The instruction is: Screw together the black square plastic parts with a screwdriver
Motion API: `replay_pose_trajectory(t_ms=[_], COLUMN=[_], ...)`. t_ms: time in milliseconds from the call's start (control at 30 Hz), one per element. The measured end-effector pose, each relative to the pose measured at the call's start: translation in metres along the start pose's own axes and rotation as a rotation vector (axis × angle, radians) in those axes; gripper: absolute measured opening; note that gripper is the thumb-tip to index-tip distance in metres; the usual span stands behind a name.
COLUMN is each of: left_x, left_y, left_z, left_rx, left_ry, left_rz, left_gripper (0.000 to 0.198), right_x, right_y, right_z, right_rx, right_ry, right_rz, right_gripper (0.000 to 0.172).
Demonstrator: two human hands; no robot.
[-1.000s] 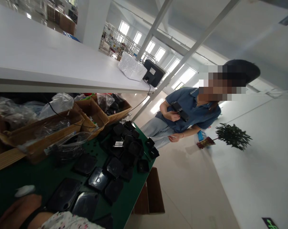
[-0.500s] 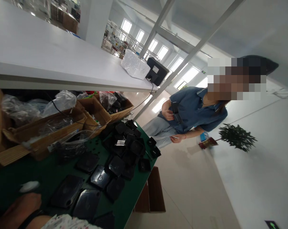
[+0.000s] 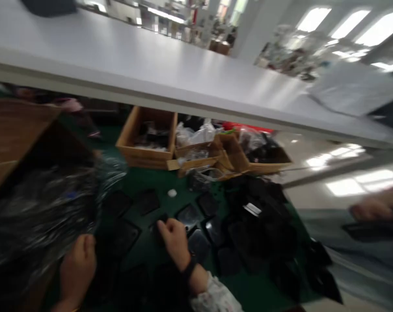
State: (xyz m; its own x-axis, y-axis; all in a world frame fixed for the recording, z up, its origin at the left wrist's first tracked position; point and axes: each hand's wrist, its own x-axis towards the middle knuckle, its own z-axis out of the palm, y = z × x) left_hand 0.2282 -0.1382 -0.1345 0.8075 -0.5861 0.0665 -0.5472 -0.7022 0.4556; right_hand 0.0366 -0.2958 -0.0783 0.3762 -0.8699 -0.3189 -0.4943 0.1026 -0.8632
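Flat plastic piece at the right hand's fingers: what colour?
The flat plastic piece at the right hand looks black; head view shows it, blurred.

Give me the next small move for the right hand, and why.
Probably steady the right hand on the dark piece at its thumb before moving it: they appear to touch, but blur hides how firm any grip is, and other black parts lie close by on the green table.

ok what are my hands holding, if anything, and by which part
Your right hand is at the edge of a black plastic cover; blur hides any grip. Your left hand looks curled beside the clear plastic bag; whether it holds anything cannot be told.
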Motion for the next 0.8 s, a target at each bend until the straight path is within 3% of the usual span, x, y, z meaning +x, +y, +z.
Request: replay_pose_trajectory(t_ms=[67, 133, 267, 400, 467, 533, 600, 667, 733, 800], left_x=[-0.029, -0.048, -0.048, -0.015, -0.001, -0.001, -0.022, -0.064, -0.115, -0.162], left_y=[-0.026, -0.036, -0.033, -0.032, -0.034, -0.036, -0.032, -0.021, -0.003, 0.021], left_z=[-0.018, -0.024, -0.009, 0.007, 0.001, -0.017, -0.042, -0.062, -0.070, -0.065], left_rx=[0.128, 0.245, 0.348, 0.410, 0.417, 0.407, 0.389, 0.349, 0.127, -0.109], left_ry=[-0.054, -0.146, -0.249, -0.352, -0.401, -0.442, -0.456, -0.439, -0.376, -0.420], left_rz=[-0.161, -0.196, -0.200, -0.195, -0.164, -0.127, -0.092, -0.038, 0.230, 0.555], left_gripper=[0.027, 0.029, 0.034, 0.029, 0.025, 0.024, 0.028, 0.037, 0.037, 0.032], right_x=[-0.020, -0.038, -0.078, -0.105, -0.115, -0.128, -0.145, -0.164, -0.180, -0.190], right_y=[0.031, 0.064, 0.104, 0.098, 0.087, 0.076, 0.066, 0.057, 0.050, 0.048], right_z=[-0.018, -0.035, -0.060, -0.069, -0.066, -0.057, -0.043, -0.024, 0.001, 0.025], right_rx=[0.030, 0.059, 0.083, -0.042, -0.046, -0.003, 0.102, 0.269, 0.477, 0.688], right_ry=[-0.127, -0.239, -0.359, -0.257, -0.225, -0.285, -0.390, -0.453, -0.441, -0.287], right_rz=[0.023, 0.071, 0.150, 0.123, 0.133, 0.188, 0.262, 0.275, 0.247, 0.287], right_gripper=[0.042, 0.041, 0.037, 0.042, 0.044, 0.045, 0.050, 0.057, 0.065, 0.058])
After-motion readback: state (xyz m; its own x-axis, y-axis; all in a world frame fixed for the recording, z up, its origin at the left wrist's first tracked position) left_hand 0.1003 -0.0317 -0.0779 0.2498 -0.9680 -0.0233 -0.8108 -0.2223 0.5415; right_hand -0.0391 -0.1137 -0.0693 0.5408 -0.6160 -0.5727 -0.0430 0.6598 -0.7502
